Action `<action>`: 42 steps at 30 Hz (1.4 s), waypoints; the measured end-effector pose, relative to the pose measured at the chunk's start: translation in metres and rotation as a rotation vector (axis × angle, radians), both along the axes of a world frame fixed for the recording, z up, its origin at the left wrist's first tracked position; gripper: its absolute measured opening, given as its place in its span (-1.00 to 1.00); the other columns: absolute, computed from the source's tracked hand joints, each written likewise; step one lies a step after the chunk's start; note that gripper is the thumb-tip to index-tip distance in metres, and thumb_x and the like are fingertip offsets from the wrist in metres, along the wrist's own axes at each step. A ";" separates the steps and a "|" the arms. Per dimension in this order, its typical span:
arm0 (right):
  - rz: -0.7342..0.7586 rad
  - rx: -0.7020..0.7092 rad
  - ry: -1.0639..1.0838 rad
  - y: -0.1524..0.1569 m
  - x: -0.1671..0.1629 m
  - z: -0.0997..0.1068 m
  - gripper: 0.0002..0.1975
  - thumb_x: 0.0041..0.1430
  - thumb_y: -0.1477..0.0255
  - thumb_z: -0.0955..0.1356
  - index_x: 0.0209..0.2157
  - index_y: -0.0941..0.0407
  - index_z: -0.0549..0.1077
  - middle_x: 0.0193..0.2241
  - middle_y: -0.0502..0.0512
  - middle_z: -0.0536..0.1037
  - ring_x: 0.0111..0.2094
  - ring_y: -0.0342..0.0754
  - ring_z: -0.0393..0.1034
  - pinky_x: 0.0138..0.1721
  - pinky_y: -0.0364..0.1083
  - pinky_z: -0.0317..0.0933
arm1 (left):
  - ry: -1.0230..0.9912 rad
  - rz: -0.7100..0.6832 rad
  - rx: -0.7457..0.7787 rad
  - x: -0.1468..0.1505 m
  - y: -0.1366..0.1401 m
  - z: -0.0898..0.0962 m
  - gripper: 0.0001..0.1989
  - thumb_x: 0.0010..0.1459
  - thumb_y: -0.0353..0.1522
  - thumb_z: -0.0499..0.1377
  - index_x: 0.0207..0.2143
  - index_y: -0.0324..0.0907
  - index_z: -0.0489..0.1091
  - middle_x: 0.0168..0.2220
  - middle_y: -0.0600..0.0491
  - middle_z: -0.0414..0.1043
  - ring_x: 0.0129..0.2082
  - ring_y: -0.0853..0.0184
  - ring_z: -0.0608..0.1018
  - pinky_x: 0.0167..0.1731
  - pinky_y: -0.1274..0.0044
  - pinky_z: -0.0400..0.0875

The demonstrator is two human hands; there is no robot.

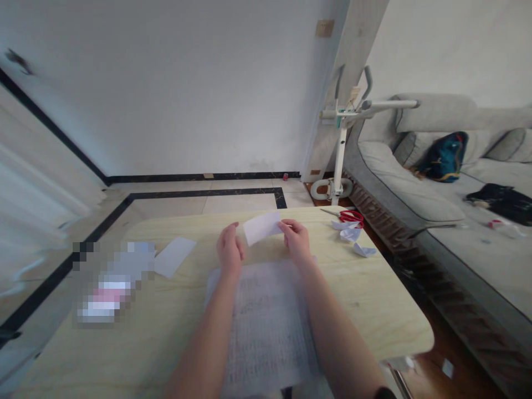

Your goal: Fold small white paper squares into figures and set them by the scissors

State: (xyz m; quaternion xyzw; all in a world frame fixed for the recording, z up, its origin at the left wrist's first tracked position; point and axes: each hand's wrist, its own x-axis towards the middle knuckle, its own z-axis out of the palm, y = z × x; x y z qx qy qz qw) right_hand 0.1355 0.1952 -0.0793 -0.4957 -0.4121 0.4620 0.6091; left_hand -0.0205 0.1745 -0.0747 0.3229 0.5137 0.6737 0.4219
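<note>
Between my two hands a small white slip of paper (261,228) is held up slightly over the far part of the wooden table. My right hand (296,239) pinches its right end between thumb and fingers. Just left of the paper is my left hand (230,249), fingers loosely bent and apart, with nothing visible in it. Under my forearms lies a large printed sheet (268,327), partly covered by them. Another white piece of paper (174,256) rests flat on the left side of the table.
Red-handled scissors (351,217) lie at the table's far right corner beside several folded paper pieces (350,234). A pixelated patch hides something on the left. Beyond the table (374,310) stand a grey sofa (453,249) and a white exercise frame (339,155).
</note>
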 end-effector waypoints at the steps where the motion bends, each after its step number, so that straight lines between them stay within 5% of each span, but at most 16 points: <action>1: 0.011 0.005 0.026 -0.001 0.000 0.001 -0.73 -0.10 0.22 0.41 -0.42 0.14 0.47 -0.71 -0.09 0.36 -0.73 -0.25 0.06 -0.70 -0.19 -0.11 | -0.014 -0.010 0.011 0.000 0.000 -0.001 -0.57 0.08 -0.08 0.10 -0.18 -0.24 0.42 -0.84 0.31 0.01 -0.87 0.53 0.07 -0.84 0.69 -0.05; 7: 0.041 0.031 0.221 -0.002 0.001 0.004 -0.76 -0.03 0.24 0.36 -0.57 0.13 0.42 -0.67 -0.08 0.33 -0.67 -0.23 0.14 -0.65 -0.19 0.08 | -0.162 -0.105 -0.108 -0.001 0.003 -0.002 -0.53 0.04 -0.06 0.09 -0.13 -0.21 0.38 -0.69 0.22 0.24 -0.78 0.45 0.35 -0.78 0.65 0.16; 10: 0.017 0.037 0.187 -0.001 0.001 0.002 -0.80 -0.07 0.28 0.38 -0.57 0.12 0.42 -0.69 -0.11 0.26 -0.64 -0.22 0.11 -0.62 -0.18 0.08 | -0.188 -0.185 -0.139 -0.001 0.007 -0.005 -0.52 0.02 -0.02 0.10 -0.21 -0.25 0.40 -0.59 0.12 0.35 -0.68 0.39 0.45 -0.72 0.60 0.27; 13: -0.023 0.056 0.086 0.000 0.001 0.001 -0.85 -0.13 0.35 0.42 -0.55 0.12 0.42 -0.65 -0.10 0.32 -0.60 -0.21 0.16 -0.58 -0.18 0.07 | -0.132 -0.122 -0.094 0.000 0.010 -0.009 -0.53 -0.04 -0.10 0.21 -0.16 -0.24 0.40 -0.42 0.02 0.46 -0.50 0.34 0.53 -0.60 0.58 0.38; 17: 0.029 0.088 -0.004 0.000 -0.001 -0.002 -0.77 -0.13 0.39 0.41 -0.33 0.10 0.45 -0.61 -0.11 0.38 -0.59 -0.20 0.21 -0.54 -0.18 0.11 | -0.007 -0.114 -0.074 -0.001 0.008 -0.012 -0.44 -0.11 -0.27 0.30 0.00 -0.19 0.36 -0.34 -0.01 0.50 -0.44 0.33 0.54 -0.53 0.56 0.43; 21: 0.026 0.065 -0.004 0.002 -0.001 -0.006 -0.52 -0.13 0.36 0.42 -0.09 0.09 0.39 -0.59 -0.11 0.44 -0.58 -0.18 0.27 -0.49 -0.15 0.18 | 0.148 -0.162 -0.093 0.002 0.006 -0.010 -0.63 -0.06 -0.29 0.25 -0.17 -0.27 0.43 -0.34 -0.04 0.51 -0.50 0.35 0.52 -0.53 0.54 0.45; 28: 0.054 0.027 -0.063 0.002 -0.003 -0.006 -0.81 -0.12 0.31 0.42 -0.49 0.14 0.43 -0.62 -0.07 0.39 -0.59 -0.18 0.24 -0.54 -0.16 0.12 | 0.251 -0.141 -0.068 0.003 0.003 -0.002 -0.74 -0.05 -0.26 0.20 -0.35 -0.27 0.45 -0.46 0.04 0.45 -0.48 0.36 0.47 -0.51 0.58 0.39; 33: 0.075 0.030 -0.076 0.000 -0.003 -0.005 -0.82 -0.11 0.32 0.42 -0.51 0.13 0.40 -0.65 -0.09 0.35 -0.62 -0.19 0.20 -0.57 -0.17 0.08 | 0.411 -0.132 -0.065 0.002 -0.001 0.003 -0.74 0.00 -0.22 0.16 -0.49 -0.25 0.45 -0.57 0.09 0.37 -0.51 0.38 0.39 -0.55 0.62 0.24; 42: 0.061 0.011 -0.034 0.001 -0.003 -0.006 -0.78 -0.12 0.27 0.42 -0.55 0.12 0.38 -0.68 -0.10 0.31 -0.64 -0.19 0.18 -0.60 -0.17 0.06 | 0.235 -0.148 -0.094 0.002 0.001 0.000 -0.73 -0.04 -0.19 0.19 -0.48 -0.26 0.43 -0.56 0.09 0.36 -0.51 0.37 0.40 -0.55 0.59 0.31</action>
